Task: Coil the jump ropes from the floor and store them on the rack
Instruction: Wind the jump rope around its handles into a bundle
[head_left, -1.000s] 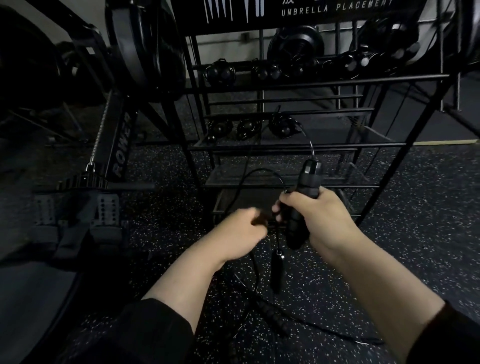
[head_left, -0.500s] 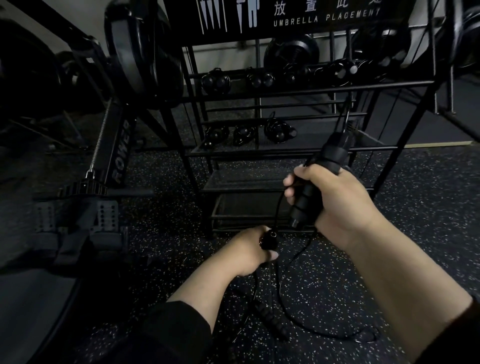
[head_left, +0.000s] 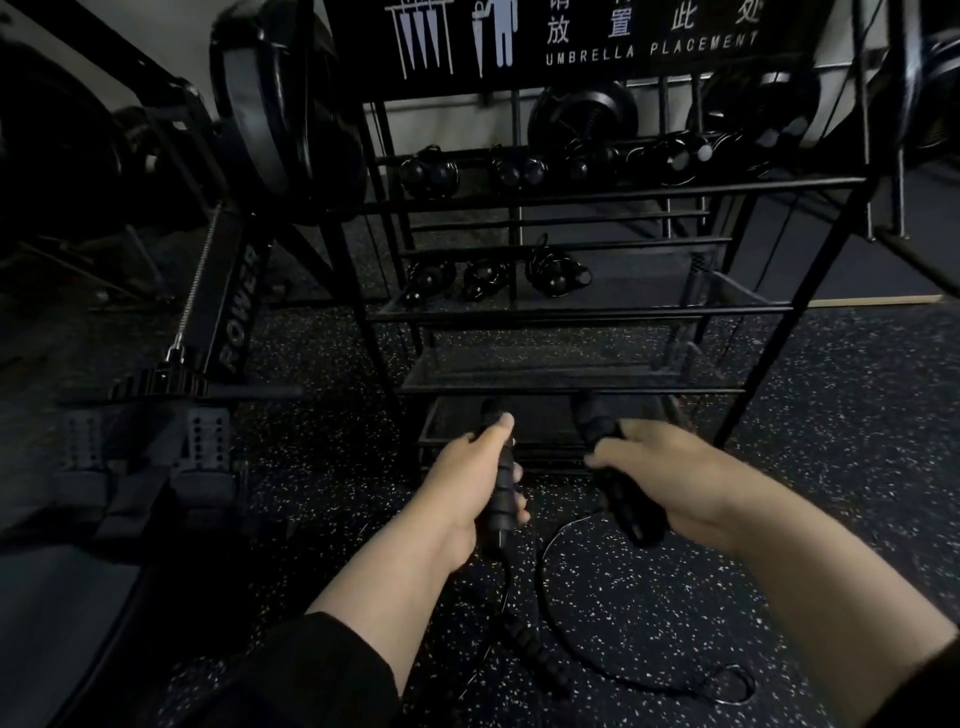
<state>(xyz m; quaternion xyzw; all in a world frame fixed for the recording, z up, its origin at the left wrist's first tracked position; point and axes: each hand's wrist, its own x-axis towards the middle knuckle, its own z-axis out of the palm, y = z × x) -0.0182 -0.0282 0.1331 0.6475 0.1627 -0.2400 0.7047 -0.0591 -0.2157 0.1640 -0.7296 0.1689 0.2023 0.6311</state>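
Both hands (head_left: 561, 488) fisted, held apart.

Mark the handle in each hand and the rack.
Left handle (head_left: 503, 486), head view: ribbed grip below the thumb.
Right handle (head_left: 631, 506), head view: lower grip below the fingers.
Rack (head_left: 571, 310), head view: front rail of a middle shelf.

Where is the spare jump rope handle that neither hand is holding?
In the head view, the loose handle lies on the speckled floor at bottom centre, between the forearms, below the left hand and left of the cord loop.
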